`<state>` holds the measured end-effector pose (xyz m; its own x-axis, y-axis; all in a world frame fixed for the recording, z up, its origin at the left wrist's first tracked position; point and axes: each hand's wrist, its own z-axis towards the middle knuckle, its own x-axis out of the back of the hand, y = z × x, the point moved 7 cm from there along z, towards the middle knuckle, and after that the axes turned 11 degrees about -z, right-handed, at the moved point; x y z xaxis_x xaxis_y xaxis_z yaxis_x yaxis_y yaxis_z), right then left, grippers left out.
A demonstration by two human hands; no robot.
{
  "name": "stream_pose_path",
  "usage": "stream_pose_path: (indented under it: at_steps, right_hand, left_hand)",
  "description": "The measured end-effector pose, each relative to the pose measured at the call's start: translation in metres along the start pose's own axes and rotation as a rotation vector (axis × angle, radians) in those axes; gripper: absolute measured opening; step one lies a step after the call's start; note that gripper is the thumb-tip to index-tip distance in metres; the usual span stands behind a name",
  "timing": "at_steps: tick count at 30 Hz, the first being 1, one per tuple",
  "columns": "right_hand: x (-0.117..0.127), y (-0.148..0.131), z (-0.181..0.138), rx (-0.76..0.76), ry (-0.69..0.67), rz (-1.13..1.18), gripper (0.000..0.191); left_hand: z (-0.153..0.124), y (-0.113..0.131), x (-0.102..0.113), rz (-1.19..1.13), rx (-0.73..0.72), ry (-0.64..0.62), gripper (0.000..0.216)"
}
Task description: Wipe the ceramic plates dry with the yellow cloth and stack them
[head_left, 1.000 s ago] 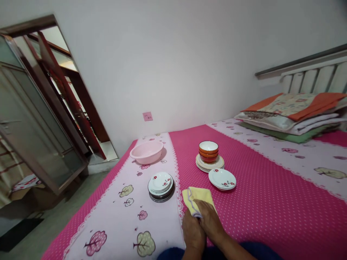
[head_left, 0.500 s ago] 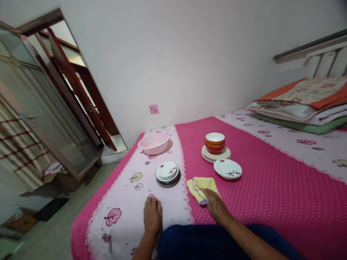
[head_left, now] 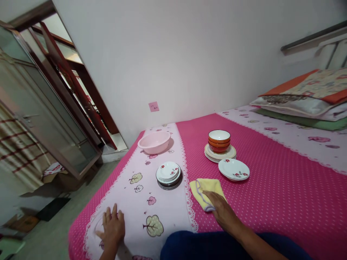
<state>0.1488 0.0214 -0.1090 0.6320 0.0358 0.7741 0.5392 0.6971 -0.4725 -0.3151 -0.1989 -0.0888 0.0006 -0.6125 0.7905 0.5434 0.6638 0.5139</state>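
A folded yellow cloth with a purple edge lies on the pink part of the bed. My right hand is at its lower right side, fingers together over it and the thumb out of sight. Spread flat on the pale part of the sheet, my left hand holds nothing. Ahead of the hands, small flowered white plates sit on dark-rimmed ones. Orange bowls are stacked on cream plates. In front of those, flowered oval plates overlap the cream stack's edge.
A pink basin stands at the far left of the bed, near the wall. Folded bedding is piled at the right. The bed's left edge drops to the floor, and a glass-paned door stands beyond it.
My left hand has moved left across the sheet and its fingers have spread. My right hand stays at the yellow cloth. The view has shifted slightly; the dishes appear unmoved.
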Motion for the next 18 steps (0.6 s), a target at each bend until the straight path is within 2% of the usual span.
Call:
stream_pose_path:
  at_steps: [7, 12, 15, 18]
  right_hand:
    - [-0.009, -0.009, 0.007, -0.038, -0.086, -0.116, 0.053]
    - [-0.013, -0.015, 0.027, -0.103, -0.135, -0.164, 0.045]
    - [-0.013, -0.007, 0.05, -0.158, -0.128, -0.128, 0.033]
    - [-0.007, 0.006, 0.065, -0.209, -0.071, -0.042, 0.022]
  left_hand:
    - [-0.002, -0.008, -0.005, -0.051, 0.002, 0.017, 0.066]
    - [0.01, 0.0, 0.009, -0.202, 0.103, 0.001, 0.056]
    - [0.016, 0.037, 0.011, -0.296, 0.096, -0.033, 0.05]
    - [0.013, 0.105, -0.012, -0.4, -0.029, -0.144, 0.041]
